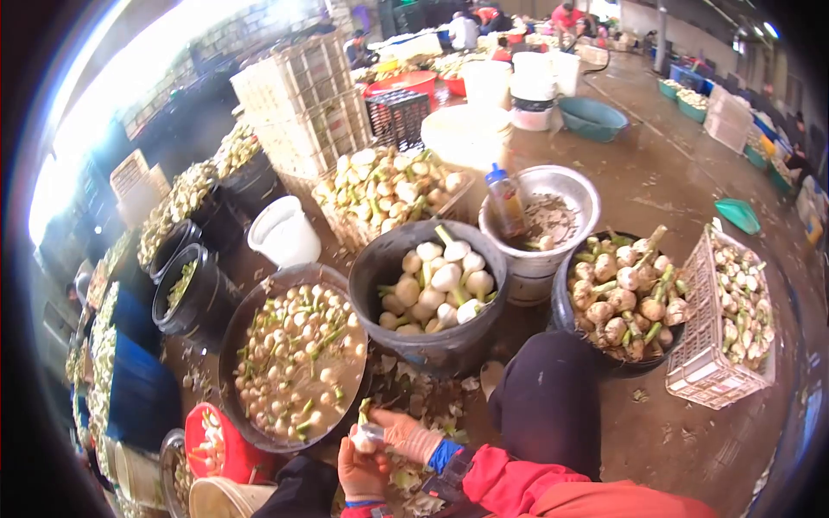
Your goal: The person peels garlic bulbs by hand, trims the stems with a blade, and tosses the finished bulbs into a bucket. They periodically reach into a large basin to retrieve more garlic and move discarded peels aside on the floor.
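Observation:
My left hand [363, 470] is closed around a garlic bulb [365, 442] with a short green stem, low in the middle of the view. My right hand [412, 437] is closed beside the bulb, fingers pointing left. A small greyish thing shows at its fingertips against the bulb, too blurred to name. Just beyond, a black bucket [427, 345] holds clean white bulbs [445, 278]. Left of my hands stands a wide basin [231, 380] of murky water with many floating bulbs [302, 345]. Peelings [423, 397] litter the floor around my hands.
At right are a dark tub of dirty bulbs [622, 293] and a full crate [695, 371]. A metal-coloured basin [587, 194] holds a bottle [508, 203]. Stacked crates [302, 104], a white bucket [285, 233] and a red bucket [250, 462] stand leftward. People work far back.

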The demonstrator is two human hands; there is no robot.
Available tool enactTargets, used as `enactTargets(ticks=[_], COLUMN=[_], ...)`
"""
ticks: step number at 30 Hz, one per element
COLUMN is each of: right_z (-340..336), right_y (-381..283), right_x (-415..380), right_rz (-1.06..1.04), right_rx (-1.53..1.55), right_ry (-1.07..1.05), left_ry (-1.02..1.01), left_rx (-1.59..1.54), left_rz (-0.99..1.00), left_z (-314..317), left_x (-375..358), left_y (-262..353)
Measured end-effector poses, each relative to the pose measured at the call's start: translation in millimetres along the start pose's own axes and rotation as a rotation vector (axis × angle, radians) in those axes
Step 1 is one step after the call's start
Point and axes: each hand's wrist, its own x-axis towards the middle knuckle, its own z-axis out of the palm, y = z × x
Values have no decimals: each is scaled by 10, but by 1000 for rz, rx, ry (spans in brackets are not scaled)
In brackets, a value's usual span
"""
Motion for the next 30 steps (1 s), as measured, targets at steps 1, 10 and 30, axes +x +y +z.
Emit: enactTargets(ticks=[1, 10, 30], right_z=[12, -69, -19], right_y=[-15, 274, -58], right_x=[-4, 148, 6], right_rz=[133, 281, 144], right_rx=[64, -181, -168], right_ry=[70, 344, 108], left_ry=[-38, 110, 80], left_rx=[88, 1468, 516], left_rz=[21, 826, 406], left_z=[18, 250, -106], left_x=[2, -138, 109], left_y=[-7, -47, -132])
